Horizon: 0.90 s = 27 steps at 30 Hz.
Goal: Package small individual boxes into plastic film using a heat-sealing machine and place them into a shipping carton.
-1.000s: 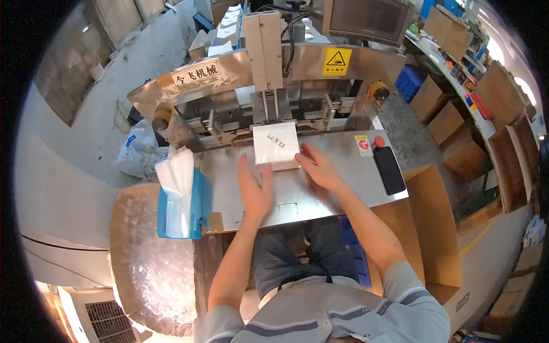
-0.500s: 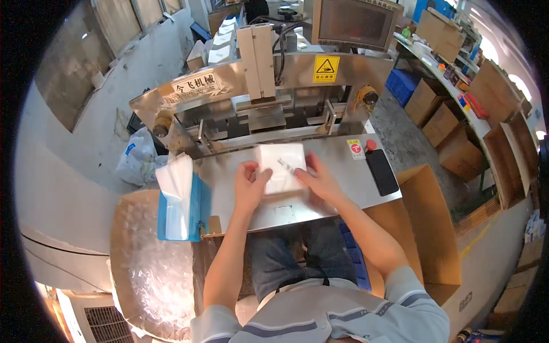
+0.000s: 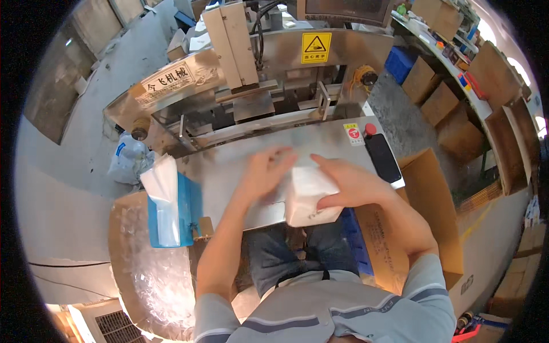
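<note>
My right hand grips a white tissue pack, fingers over its far top edge and thumb on its near side. The block-shaped pack is tilted at the front edge of the metal worktable, and a small dark marking shows on its near face. To the left of the pack, my left hand hovers above the tabletop. Its fingers are somewhat blurred but spread, with nothing between them.
A metal machine stands across the table's back. At the left are a blue holder of white plastic bags and a large bag-lined box. A black phone lies beside a red button. An open cardboard box sits right.
The pack has moved from mid-table toward me and right, tipping so its side shows. My left hand has let go of it. The small slip on top no longer shows. The view has shifted.
</note>
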Available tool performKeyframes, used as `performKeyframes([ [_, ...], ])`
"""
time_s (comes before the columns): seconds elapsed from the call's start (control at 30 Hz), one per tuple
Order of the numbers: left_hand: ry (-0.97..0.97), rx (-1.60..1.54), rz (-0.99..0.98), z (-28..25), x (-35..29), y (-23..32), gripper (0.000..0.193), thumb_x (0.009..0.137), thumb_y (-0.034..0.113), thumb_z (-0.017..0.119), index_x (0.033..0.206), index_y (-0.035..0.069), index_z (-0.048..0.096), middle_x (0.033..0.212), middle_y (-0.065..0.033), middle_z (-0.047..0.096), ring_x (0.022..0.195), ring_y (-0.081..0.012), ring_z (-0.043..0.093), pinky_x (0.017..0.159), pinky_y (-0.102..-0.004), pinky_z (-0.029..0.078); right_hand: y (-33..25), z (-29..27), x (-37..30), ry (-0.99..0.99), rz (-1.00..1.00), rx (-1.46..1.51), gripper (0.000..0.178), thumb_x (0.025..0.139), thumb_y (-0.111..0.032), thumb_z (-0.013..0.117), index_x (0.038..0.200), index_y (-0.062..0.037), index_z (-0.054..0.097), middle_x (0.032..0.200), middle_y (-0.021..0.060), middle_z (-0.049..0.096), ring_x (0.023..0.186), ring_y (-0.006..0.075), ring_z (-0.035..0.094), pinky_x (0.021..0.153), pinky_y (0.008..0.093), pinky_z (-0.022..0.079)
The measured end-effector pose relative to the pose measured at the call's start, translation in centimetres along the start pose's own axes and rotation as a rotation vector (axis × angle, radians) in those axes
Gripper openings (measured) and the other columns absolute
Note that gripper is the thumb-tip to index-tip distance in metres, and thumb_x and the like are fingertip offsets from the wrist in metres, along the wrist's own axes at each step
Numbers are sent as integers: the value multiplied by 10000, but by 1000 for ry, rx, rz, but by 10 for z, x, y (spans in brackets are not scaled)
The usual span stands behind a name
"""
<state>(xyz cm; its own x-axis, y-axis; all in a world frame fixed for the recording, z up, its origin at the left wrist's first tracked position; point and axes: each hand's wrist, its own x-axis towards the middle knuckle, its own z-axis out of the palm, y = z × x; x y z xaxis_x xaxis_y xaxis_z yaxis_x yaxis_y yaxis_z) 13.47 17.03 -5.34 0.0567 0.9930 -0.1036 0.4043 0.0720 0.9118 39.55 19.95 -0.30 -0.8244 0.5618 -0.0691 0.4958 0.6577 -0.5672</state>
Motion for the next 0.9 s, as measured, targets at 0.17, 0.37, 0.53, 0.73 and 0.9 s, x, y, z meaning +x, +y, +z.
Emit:
performKeyframes([
  [0.17,139,802,117,1,85,-60,638,919,581,582,1326,93,646,1467,-306,469,1368,-438,451,1161,-486,334,27,-11,-56,204,214,273,1006,688,-368,876,1495,-1,400,1297,273,607,1184,368,621,1026,393,468],
  [0.37,-226,639,-155,-22,147,-71,583,926,550,551,1148,37,715,1280,-284,615,1232,-429,570,1066,-508,410,37,-17,-168,470,449,315,965,651,-245,918,1454,17,451,1295,201,624,1200,272,611,1035,370,466],
  [0.53,-40,689,-36,-31,136,-85,506,964,438,538,1037,-36,701,1093,-294,673,1055,-473,626,923,-489,485,55,-14,-276,646,622,96,915,664,-191,898,1438,26,460,1318,227,610,1210,344,609,1039,403,465],
  [0.73,165,643,342,33,77,-46,487,1000,318,577,1308,-59,581,1397,-272,545,1288,-431,518,1082,-429,417,74,-4,-384,568,1046,-167,846,683,-213,875,1398,24,489,1308,236,606,1213,416,572,1058,447,447],
  [0.9,-92,650,288,124,7,8,572,997,290,604,1376,-122,490,1507,-294,424,1400,-425,411,1158,-452,335,175,48,-440,157,1295,-65,728,687,-336,864,1284,-31,578,1216,207,655,1164,387,604,1000,464,480],
])
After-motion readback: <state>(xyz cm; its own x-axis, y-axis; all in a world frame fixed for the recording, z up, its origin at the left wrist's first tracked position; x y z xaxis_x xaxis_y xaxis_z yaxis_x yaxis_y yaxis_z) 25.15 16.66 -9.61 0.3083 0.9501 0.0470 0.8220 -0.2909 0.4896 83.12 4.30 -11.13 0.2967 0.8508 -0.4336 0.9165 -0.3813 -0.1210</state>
